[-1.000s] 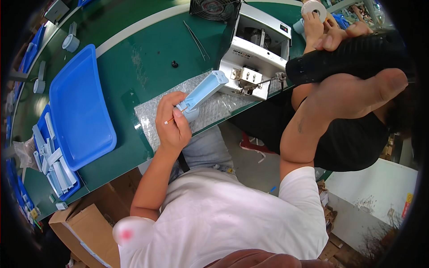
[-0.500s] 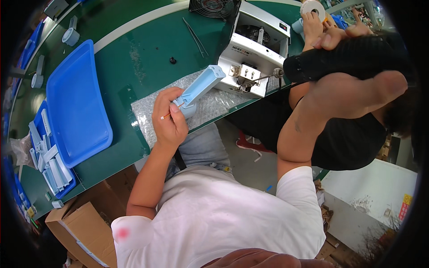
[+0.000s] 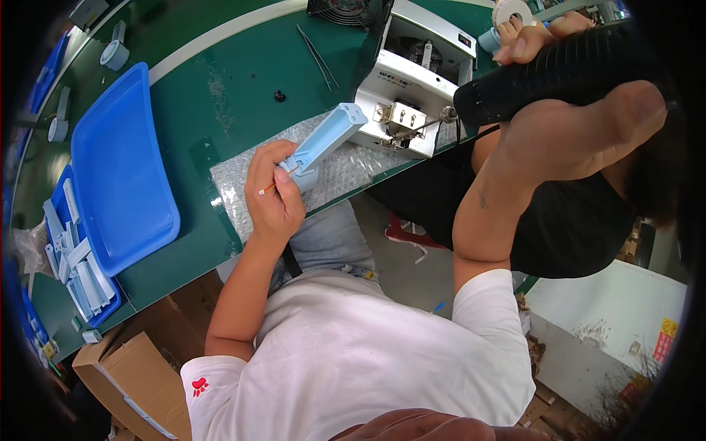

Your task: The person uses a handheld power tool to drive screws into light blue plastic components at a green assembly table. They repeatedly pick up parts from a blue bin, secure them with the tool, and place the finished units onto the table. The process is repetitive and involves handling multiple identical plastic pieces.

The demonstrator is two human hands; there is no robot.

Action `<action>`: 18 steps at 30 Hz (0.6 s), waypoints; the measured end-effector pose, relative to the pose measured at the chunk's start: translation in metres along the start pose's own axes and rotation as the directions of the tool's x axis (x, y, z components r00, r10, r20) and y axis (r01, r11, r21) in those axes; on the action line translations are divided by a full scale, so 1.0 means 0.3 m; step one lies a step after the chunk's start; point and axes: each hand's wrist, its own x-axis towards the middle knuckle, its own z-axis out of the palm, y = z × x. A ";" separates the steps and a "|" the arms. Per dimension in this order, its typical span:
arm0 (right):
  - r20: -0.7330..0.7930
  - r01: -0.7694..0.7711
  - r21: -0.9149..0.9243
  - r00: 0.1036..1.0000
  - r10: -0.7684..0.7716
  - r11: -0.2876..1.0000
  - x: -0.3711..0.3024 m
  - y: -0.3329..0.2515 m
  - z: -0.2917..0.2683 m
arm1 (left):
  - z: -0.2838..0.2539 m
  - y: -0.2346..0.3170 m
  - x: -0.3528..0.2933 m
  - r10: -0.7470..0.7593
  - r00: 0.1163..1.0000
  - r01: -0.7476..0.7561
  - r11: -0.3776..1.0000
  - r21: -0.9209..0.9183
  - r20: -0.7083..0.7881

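Here, seen from above, a person in a white shirt sits at a green workbench point(image 3: 220, 88). Their left hand point(image 3: 273, 192) has its fingers curled closed around the lower end of a long pale blue plastic housing point(image 3: 323, 143), propping it at a tilt over a sheet of bubble wrap point(image 3: 331, 173) that lies at the bench's near edge. A thin cotton swab point(image 3: 271, 187) is pinched in the same hand, beside the housing's base. The right hand point(image 3: 581, 110) is raised close to the camera, fingers and thumb wrapped tight around the ribbed black handle of a tool point(image 3: 559, 73). Just beyond the housing stands a small white bench machine point(image 3: 415, 84) with metal fittings on its front. To the left lies an upturned blue tray point(image 3: 118, 176), and past it a second tray holds pale blue plastic parts point(image 3: 77, 264). A cardboard box point(image 3: 125, 367) sits on the floor below.
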 end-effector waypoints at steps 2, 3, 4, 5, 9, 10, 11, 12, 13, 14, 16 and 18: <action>-0.064 -0.004 -0.149 0.998 -0.005 0.989 -0.006 -0.016 0.019 | 0.001 -0.003 -0.001 -0.001 1.000 0.001 1.000 -0.007 -0.003; -0.092 -0.016 -0.157 0.996 0.002 0.987 -0.011 -0.012 0.019 | 0.001 -0.004 -0.002 0.001 1.000 -0.001 1.000 -0.006 -0.005; -0.134 -0.035 -0.115 0.991 0.020 0.993 -0.016 -0.017 0.030 | 0.003 -0.006 -0.003 0.002 1.000 -0.002 1.000 -0.007 -0.006; -0.175 -0.051 -0.072 0.984 0.038 0.996 -0.020 -0.023 0.042 | 0.003 -0.005 -0.002 0.004 1.000 -0.004 1.000 -0.008 -0.005; -0.136 -0.063 0.012 0.989 0.064 0.998 -0.009 -0.010 0.011 | 0.003 -0.006 -0.001 0.009 1.000 -0.009 1.000 -0.013 -0.002; -0.122 -0.073 0.041 0.989 0.078 0.996 -0.008 -0.007 0.002 | 0.002 -0.007 0.000 0.011 1.000 -0.011 1.000 -0.011 -0.002; -0.115 -0.086 0.059 0.989 0.092 0.995 -0.007 -0.004 -0.005 | 0.002 -0.006 0.000 0.013 1.000 -0.013 1.000 -0.003 -0.001; -0.109 -0.089 0.068 0.989 0.096 0.994 -0.015 -0.008 0.000 | 0.002 -0.004 0.001 0.014 1.000 -0.014 1.000 0.005 0.000; -0.110 -0.098 0.078 0.988 0.106 0.992 -0.017 -0.007 -0.002 | 0.002 -0.003 0.000 0.015 1.000 -0.015 1.000 0.012 0.004; -0.110 -0.104 0.084 0.987 0.113 0.991 -0.016 -0.007 0.000 | 0.001 -0.003 -0.002 -0.001 1.000 0.001 1.000 0.002 0.021; -0.111 -0.111 0.100 0.986 0.122 0.989 -0.017 -0.003 0.002 | -0.004 -0.003 -0.008 -0.036 0.998 0.037 0.999 -0.017 0.056; -0.096 -0.133 0.150 0.984 0.149 0.980 -0.006 0.008 -0.023 | -0.006 -0.008 -0.012 -0.041 0.998 0.042 0.999 -0.020 0.050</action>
